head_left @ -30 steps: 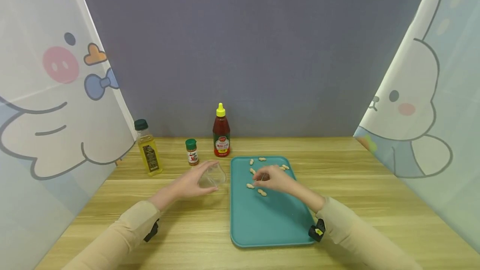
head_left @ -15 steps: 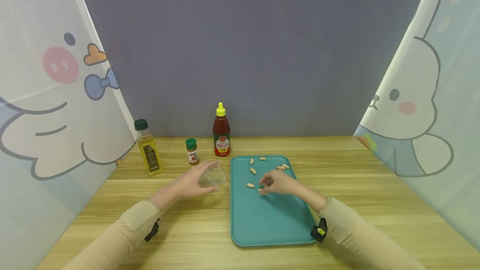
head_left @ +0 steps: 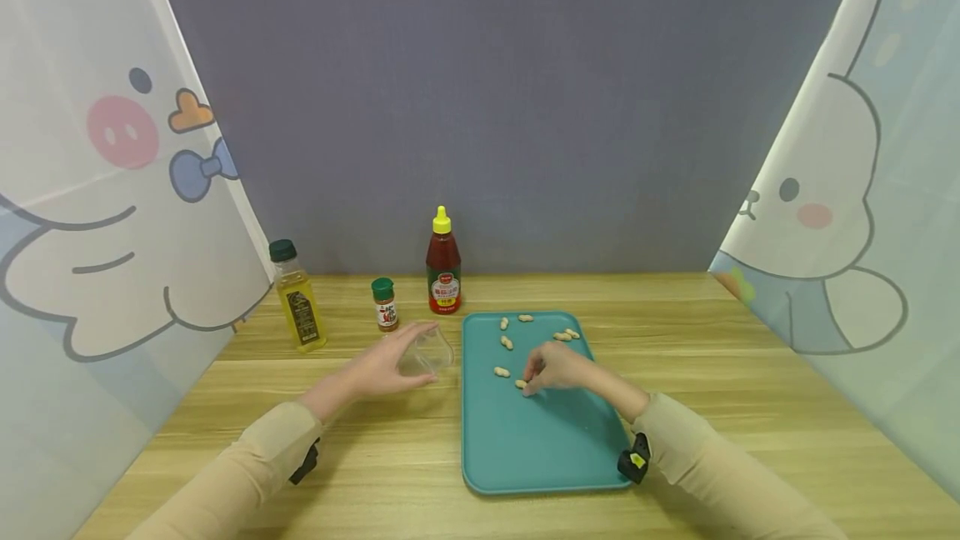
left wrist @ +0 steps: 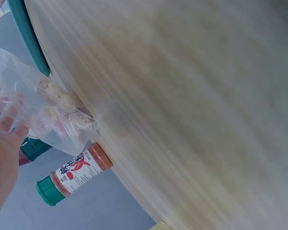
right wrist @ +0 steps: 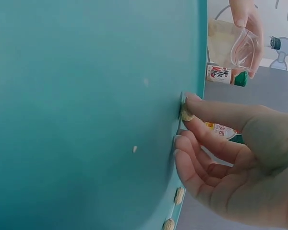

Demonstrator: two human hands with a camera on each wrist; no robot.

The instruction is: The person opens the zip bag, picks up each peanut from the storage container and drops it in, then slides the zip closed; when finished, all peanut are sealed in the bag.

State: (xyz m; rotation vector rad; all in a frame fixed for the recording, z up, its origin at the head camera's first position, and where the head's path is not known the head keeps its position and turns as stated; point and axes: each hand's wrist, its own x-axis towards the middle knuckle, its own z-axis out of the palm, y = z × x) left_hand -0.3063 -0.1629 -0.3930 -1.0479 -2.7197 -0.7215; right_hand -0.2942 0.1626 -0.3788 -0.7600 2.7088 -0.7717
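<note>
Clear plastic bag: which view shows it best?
The left wrist view: the clear bag appears largest, with peanuts visible inside. The head view shows it small in the left hand, contents unclear; the right wrist view shows it in the background.

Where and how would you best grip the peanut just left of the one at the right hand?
Likely across its middle, from above: the peanut lies flat on the tray, its length running roughly left to right, so thumb and fingertip could pinch its near and far sides.
</note>
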